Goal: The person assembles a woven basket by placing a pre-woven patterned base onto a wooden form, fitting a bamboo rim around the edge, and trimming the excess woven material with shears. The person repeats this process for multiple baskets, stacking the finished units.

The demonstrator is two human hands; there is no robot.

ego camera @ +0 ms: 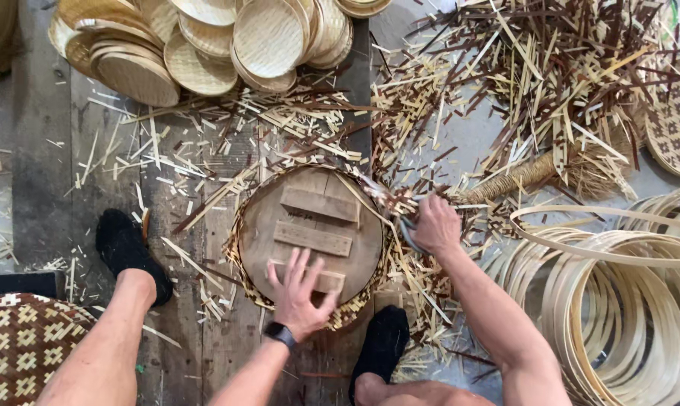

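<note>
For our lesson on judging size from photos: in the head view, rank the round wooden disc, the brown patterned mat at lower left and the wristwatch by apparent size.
1. Round wooden disc.
2. Brown patterned mat: cut off by the frame, so its rank against the disc is unsure.
3. Wristwatch, clearly smallest.

worn plank floor [69, 150] — littered, daylit

left hand [301, 293] flat with fingers spread, right hand [435, 225] fisted

Matt rough wooden disc [314, 222] over pale woven bamboo mat [242, 263].
</note>
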